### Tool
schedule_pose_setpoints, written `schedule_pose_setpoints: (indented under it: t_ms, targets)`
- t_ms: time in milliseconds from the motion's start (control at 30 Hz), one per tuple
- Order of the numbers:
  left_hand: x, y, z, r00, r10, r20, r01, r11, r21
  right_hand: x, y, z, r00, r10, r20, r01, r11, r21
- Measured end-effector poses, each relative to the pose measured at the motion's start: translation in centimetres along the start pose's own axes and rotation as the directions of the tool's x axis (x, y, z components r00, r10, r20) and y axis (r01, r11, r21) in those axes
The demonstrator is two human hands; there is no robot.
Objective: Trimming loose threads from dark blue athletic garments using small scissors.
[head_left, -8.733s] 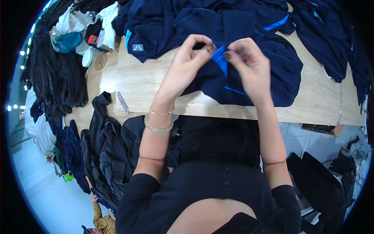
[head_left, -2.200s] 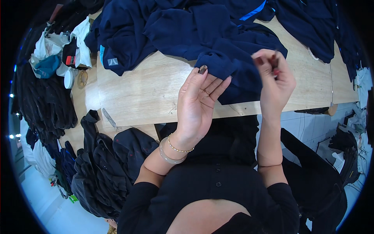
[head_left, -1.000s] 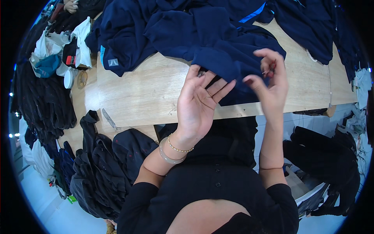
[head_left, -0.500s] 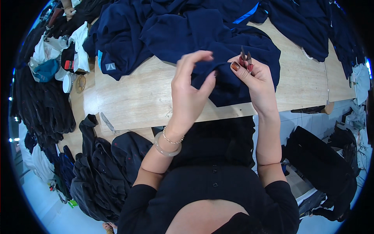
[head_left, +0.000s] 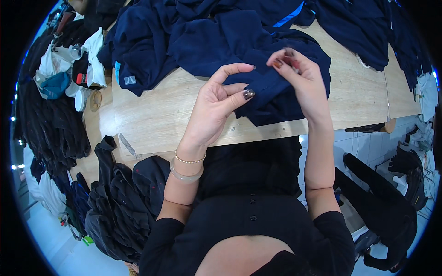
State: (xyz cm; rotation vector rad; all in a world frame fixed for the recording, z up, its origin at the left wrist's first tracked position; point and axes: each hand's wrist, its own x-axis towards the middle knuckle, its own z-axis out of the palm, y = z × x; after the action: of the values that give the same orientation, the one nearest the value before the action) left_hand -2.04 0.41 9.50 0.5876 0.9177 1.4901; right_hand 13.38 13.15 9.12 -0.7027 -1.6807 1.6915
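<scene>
Pale wooden worktable spans the middle of the view, with tiled floor visible beyond its right end and heaps of dark cloth on the left.

Work in hand: a navy garment lies spread across the far half of the table, its near edge drooping toward the person at centre-right. The right hand is raised over that near edge, fingertips pinched together on something small and dark; whether this is a thread, a tag or a tool cannot be told. The left hand is held palm up just left of it, loosely open, index finger curled and thumb resting against the fabric edge, gripping nothing. Two bracelets sit on that wrist.

Judgement on method: the left hand would best pin the fabric edge flat so the pinch works against tension, and the pinch should stay close to the cloth to avoid pulling the weave.

Surroundings: more navy garments with bright blue trim lie at far right. A pile of black clothing hangs at near left, beside the person's lap. White bags and a small round lid sit at far left.

Obstructions: the garment's own loose folds crowd the working spot; the bare table nearer left is the only free room.
</scene>
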Motion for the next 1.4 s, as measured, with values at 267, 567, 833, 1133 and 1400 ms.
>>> schedule_pose_setpoints:
  t_ms: [267,567,833,1133,1400]
  targets:
    - [0.6,-0.8,0.1,0.987,-0.044,-0.156,-0.014,0.935,-0.355,-1.7,-0.3,0.0,0.933,-0.272,-0.237,0.183,0.923,-0.340]
    - [0.4,-0.5,1.2,0.979,-0.049,-0.200,-0.024,0.938,-0.346,-2.2,-0.6,0.1,0.817,-0.575,-0.048,0.376,0.592,-0.713]
    - [0.2,-0.7,1.2,0.969,-0.059,-0.239,-0.018,0.950,-0.311,-1.9,-0.8,0.3,0.779,-0.627,0.011,0.408,0.493,-0.769]
    - [0.0,-0.9,1.5,0.971,-0.008,-0.239,-0.054,0.966,-0.252,-1.7,-1.3,1.2,0.781,-0.623,0.038,0.417,0.476,-0.774]
    - [0.0,-1.0,1.5,0.966,0.005,-0.260,-0.065,0.973,-0.221,-1.9,-1.3,1.1,0.806,-0.590,0.035,0.402,0.504,-0.765]
